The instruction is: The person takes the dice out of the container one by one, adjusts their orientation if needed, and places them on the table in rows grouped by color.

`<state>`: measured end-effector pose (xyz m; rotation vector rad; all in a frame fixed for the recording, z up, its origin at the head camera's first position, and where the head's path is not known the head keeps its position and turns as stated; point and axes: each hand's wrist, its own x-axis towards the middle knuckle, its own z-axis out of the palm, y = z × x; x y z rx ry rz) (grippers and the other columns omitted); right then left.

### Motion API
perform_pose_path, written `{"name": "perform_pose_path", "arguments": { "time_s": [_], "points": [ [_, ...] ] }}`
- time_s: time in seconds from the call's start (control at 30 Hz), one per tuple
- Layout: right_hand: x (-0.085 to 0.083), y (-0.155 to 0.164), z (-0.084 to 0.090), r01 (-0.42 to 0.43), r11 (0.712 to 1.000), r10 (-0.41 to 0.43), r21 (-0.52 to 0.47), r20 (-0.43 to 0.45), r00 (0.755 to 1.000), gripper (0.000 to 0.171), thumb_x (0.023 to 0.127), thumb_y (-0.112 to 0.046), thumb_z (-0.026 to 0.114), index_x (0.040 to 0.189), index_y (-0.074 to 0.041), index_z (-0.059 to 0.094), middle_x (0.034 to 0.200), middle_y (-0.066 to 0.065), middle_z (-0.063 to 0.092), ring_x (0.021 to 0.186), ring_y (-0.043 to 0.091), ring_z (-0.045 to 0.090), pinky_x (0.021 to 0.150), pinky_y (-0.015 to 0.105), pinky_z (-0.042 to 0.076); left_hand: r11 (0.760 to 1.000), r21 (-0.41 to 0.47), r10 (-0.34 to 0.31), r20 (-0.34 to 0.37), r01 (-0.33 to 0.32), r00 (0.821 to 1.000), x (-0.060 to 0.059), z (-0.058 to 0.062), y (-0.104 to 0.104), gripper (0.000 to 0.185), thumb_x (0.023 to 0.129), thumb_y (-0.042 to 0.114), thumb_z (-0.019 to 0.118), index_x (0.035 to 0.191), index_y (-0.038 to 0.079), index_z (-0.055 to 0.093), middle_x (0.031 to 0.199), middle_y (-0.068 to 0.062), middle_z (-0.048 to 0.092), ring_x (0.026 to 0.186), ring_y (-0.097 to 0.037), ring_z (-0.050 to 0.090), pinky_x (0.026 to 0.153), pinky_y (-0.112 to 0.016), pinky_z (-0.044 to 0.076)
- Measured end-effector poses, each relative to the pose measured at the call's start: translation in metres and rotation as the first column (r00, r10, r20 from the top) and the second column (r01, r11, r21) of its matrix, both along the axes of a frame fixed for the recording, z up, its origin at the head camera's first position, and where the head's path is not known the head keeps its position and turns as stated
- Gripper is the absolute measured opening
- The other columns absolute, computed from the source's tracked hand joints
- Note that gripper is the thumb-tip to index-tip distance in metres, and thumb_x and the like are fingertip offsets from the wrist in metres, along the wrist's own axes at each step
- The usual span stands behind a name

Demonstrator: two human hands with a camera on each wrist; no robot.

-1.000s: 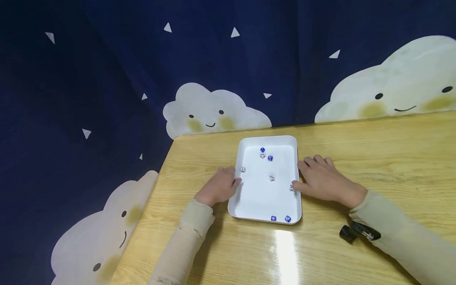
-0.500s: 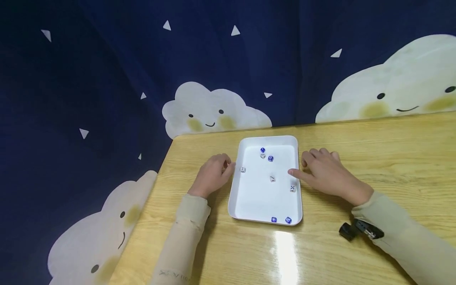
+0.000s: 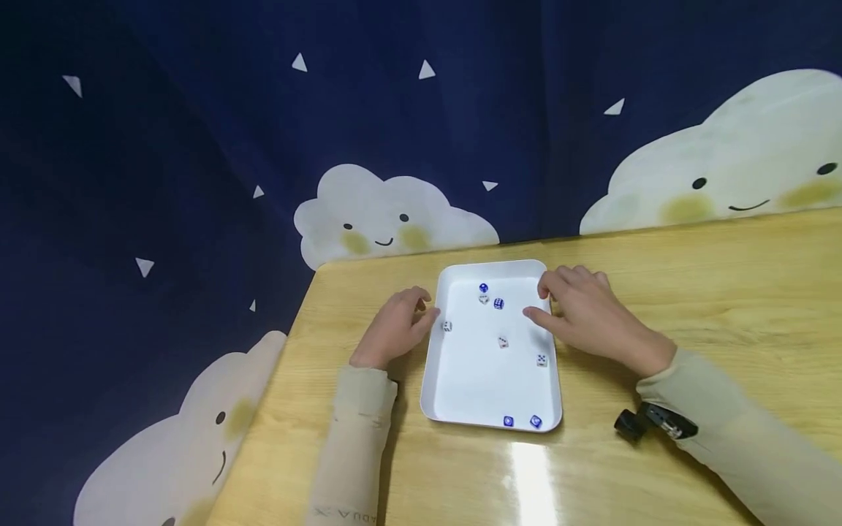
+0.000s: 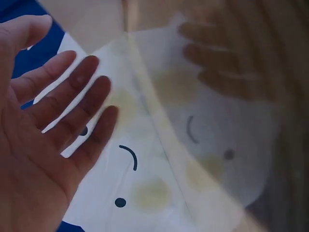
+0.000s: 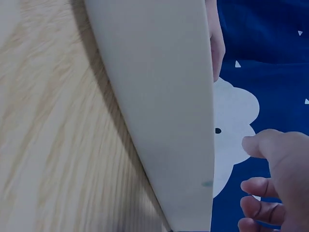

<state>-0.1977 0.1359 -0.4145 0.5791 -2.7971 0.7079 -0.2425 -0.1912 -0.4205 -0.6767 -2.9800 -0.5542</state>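
A white rectangular tray [image 3: 473, 380] lies on the table with several dice inside. Blue dice sit near its far side, one of them here [image 3: 498, 303], and by its near wall, like this blue die [image 3: 536, 421]. White dice are scattered between, among them one at the left wall [image 3: 447, 326] and one by the right wall [image 3: 541, 360]. My left hand [image 3: 395, 325] hovers beside the left rim, thumb tip at the edge; its fingers look extended and hold nothing in the left wrist view. My right hand [image 3: 585, 314] reaches across the right rim, fingers loosely bent and thumb over the tray, holding nothing.
The wooden table [image 3: 631, 467] meets a dark blue curtain [image 3: 217, 88] with printed clouds at its back and left. A black strap buckle [image 3: 667, 421] hangs at the right wrist. The tray's outer wall [image 5: 159, 111] fills much of the right wrist view.
Both hands have let go of the tray's sides. The left hand drew away leftward, then came back toward the rim. The right hand shifted toward the far end and inward over the tray.
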Motion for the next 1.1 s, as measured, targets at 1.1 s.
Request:
{"name": "perform_pose_path", "arguments": {
  "time_s": [1.1],
  "points": [
    [0.013,-0.018,-0.005,-0.14,0.953,0.163,0.268,-0.063,0.985,0.028,0.086,-0.036,0.079,0.096,-0.011,0.07,0.085,0.002,0.062,0.08,0.024,0.049,0.071,0.037,0.028,0.956,-0.285,0.059,-0.061,-0.074,0.996,0.019,-0.005,0.016,0.062,0.108,0.055,0.037,0.125,0.001,0.063,0.119,-0.014,0.068,0.11,-0.033,0.059,0.098,-0.044,0.05]
  ]
}}
